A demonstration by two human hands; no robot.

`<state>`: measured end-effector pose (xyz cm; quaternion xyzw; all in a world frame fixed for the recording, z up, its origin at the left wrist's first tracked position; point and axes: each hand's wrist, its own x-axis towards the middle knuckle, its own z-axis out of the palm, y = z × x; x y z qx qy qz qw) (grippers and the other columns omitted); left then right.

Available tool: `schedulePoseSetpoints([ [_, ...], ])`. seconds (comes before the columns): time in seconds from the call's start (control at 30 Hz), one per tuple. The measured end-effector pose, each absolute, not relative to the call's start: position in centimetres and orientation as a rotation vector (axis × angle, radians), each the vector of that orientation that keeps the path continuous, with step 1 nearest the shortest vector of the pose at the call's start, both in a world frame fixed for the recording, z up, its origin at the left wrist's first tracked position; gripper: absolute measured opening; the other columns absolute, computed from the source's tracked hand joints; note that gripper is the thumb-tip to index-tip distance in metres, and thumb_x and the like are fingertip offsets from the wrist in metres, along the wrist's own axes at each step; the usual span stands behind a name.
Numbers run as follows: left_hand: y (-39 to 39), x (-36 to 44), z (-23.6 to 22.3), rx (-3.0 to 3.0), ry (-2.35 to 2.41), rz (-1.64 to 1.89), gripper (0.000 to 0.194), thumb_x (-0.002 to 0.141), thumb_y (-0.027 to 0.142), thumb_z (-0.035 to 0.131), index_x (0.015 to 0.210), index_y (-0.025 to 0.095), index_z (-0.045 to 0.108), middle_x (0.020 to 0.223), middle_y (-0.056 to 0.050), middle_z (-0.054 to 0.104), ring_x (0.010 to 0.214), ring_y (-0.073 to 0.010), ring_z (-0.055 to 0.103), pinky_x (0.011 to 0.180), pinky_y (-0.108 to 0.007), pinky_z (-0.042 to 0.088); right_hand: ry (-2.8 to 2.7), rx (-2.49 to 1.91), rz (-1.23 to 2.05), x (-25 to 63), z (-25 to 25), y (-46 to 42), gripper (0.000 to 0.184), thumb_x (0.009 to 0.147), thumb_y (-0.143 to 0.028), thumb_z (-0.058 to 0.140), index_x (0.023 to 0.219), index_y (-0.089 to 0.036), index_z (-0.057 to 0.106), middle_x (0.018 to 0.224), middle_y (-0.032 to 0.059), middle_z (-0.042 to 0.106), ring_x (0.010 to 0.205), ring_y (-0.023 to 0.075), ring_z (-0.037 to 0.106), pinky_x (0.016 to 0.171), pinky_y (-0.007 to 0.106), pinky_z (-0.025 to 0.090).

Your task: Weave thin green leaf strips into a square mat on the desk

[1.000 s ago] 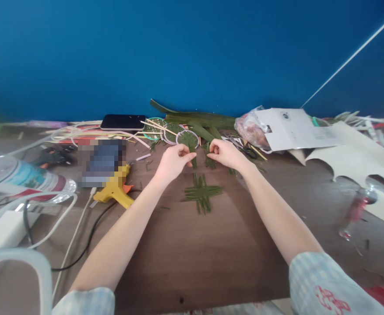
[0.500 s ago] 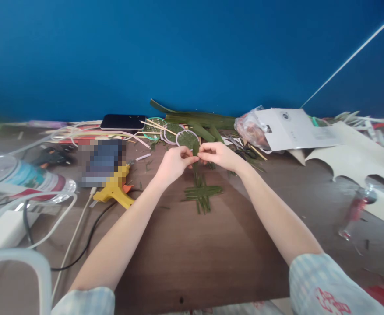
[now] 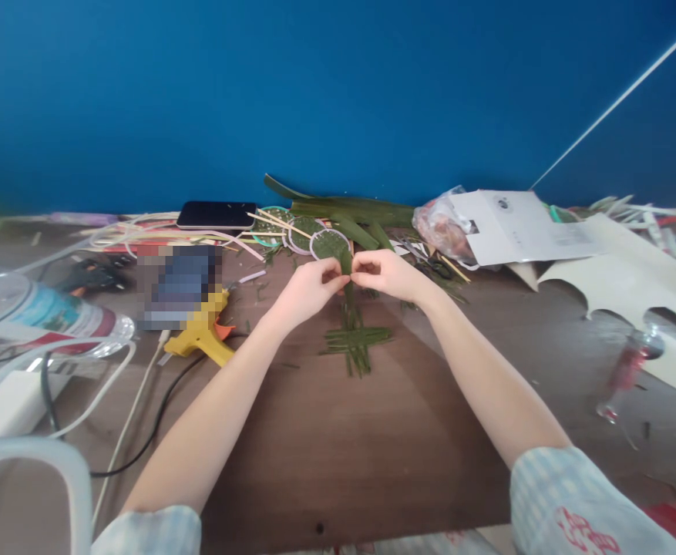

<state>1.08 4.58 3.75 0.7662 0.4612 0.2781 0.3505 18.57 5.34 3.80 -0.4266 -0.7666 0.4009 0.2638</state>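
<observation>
My left hand (image 3: pixel 314 289) and my right hand (image 3: pixel 387 271) meet at the middle of the table, fingertips pinched on a green leaf strip (image 3: pixel 347 266) between them. Below the fingers, a small woven piece of green leaf strips (image 3: pixel 357 339) lies on the wood, its strips crossing one another. Just behind my hands is a round green disc with a pale rim (image 3: pixel 329 243), one of several such rings. Long green leaves (image 3: pixel 354 210) lie against the blue wall. My fingers partly hide the strip.
At left are a yellow glue gun (image 3: pixel 203 330), a phone (image 3: pixel 216 215), a plastic bottle (image 3: pixel 48 312) and cables. On the right lie a white box (image 3: pixel 522 231), cut white card (image 3: pixel 632 270), a plastic bag (image 3: pixel 445 223) and a clear-and-red tool (image 3: pixel 630 370). Scissors (image 3: pixel 438 268) rest behind my right hand.
My fingertips have shifted slightly on the leaf strip, and my left hand and forearm sit a touch lower. The woven piece and the things around it stay in place.
</observation>
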Motion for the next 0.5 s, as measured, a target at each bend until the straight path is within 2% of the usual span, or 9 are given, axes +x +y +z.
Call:
schedulePoseSetpoints([
  [0.13,4.3,1.2,3.9,2.042,1.207,0.717,0.019,0.077,0.027,0.051,0.061,0.017,0.046,0.058,0.005,0.054,0.056,-0.0091,0.044,0.057,-0.023,0.033,-2.075,-1.212,0.971,18.7,3.5,5.5,0.006,0.068,-0.02,0.05,0.064,-0.016,0.048,0.059,-0.0038,0.045,0.057,0.0085,0.039,0.056,0.023,0.031],
  [0.5,4.6,1.0,3.8,1.901,1.164,0.737,0.02,0.078,0.03,0.051,0.063,0.016,0.049,0.059,0.003,0.058,0.06,-0.0108,0.053,0.064,-0.025,0.039,-2.164,-1.521,0.658,21.0,1.8,7.0,0.006,0.07,-0.019,0.052,0.064,-0.017,0.052,0.058,-0.0022,0.052,0.056,0.0105,0.046,0.058,0.024,0.034],
])
